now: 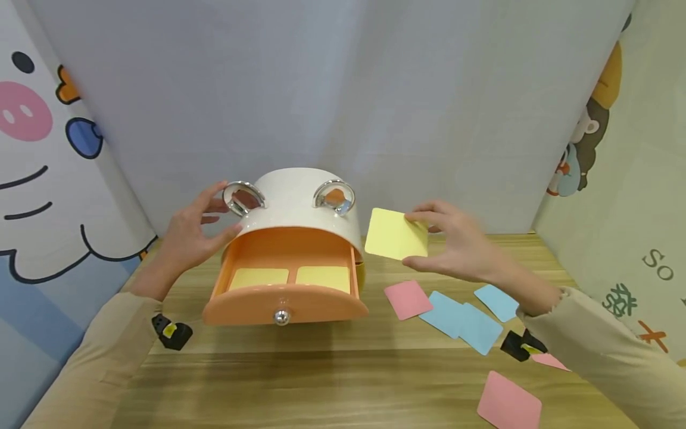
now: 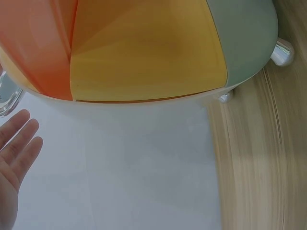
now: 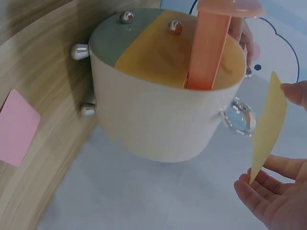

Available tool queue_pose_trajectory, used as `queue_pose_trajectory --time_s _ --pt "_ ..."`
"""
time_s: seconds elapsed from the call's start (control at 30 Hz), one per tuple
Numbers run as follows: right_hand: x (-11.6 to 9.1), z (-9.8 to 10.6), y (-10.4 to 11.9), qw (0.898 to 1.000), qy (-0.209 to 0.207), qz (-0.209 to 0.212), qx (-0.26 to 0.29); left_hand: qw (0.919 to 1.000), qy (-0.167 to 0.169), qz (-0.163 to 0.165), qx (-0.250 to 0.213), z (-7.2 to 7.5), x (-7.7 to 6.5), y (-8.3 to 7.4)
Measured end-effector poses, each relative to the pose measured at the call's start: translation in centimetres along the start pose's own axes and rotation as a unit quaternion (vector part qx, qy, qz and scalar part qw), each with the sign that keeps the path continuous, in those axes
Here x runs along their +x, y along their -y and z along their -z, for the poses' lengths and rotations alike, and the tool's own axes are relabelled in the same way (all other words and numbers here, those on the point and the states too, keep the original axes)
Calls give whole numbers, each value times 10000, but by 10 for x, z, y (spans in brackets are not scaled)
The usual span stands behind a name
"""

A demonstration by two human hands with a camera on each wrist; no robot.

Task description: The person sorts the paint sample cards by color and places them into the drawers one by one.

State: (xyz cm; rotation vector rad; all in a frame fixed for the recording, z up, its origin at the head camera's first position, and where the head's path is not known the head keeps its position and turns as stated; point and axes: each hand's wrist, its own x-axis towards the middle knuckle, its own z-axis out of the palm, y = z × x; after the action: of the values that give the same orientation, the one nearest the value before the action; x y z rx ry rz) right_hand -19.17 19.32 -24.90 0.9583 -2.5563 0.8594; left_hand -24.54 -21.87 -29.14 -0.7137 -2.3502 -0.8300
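A cream rounded cabinet (image 1: 292, 199) with silver ring handles on top has its orange drawer (image 1: 316, 307) pulled out. In the drawer lie two yellow cards (image 1: 323, 278), one on each side of a divider. My left hand (image 1: 187, 235) is at the cabinet's upper left, its thumb by the body and its fingers near the left ring handle (image 1: 243, 198); whether they touch cannot be told. Right of the cabinet, my right hand (image 1: 455, 244) pinches another yellow card (image 1: 393, 234) between thumb and fingers, in the air. In the right wrist view that card (image 3: 269, 122) appears nearly edge-on.
Several pink and blue cards lie on the wooden table at right, among them a pink card (image 1: 408, 300) and a blue card (image 1: 481, 329). Another pink card (image 1: 509, 400) is nearer. Lower yellow (image 2: 148, 52) and green (image 2: 247, 38) fronts of the cabinet appear closed.
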Motion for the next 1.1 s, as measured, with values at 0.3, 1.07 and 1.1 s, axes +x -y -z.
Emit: queue_pose_trajectory --time_s 0.3,1.07,1.1 --pt "10 -30 32 9974 -9 661 276 10000 9 9 18 1 0 0" --pt "54 -83 61 9921 167 1208 308 10000 -17 -25 -19 0 -1 2" --pt "54 -84 60 9920 182 1209 330 10000 -20 -28 -25 0 -1 1"
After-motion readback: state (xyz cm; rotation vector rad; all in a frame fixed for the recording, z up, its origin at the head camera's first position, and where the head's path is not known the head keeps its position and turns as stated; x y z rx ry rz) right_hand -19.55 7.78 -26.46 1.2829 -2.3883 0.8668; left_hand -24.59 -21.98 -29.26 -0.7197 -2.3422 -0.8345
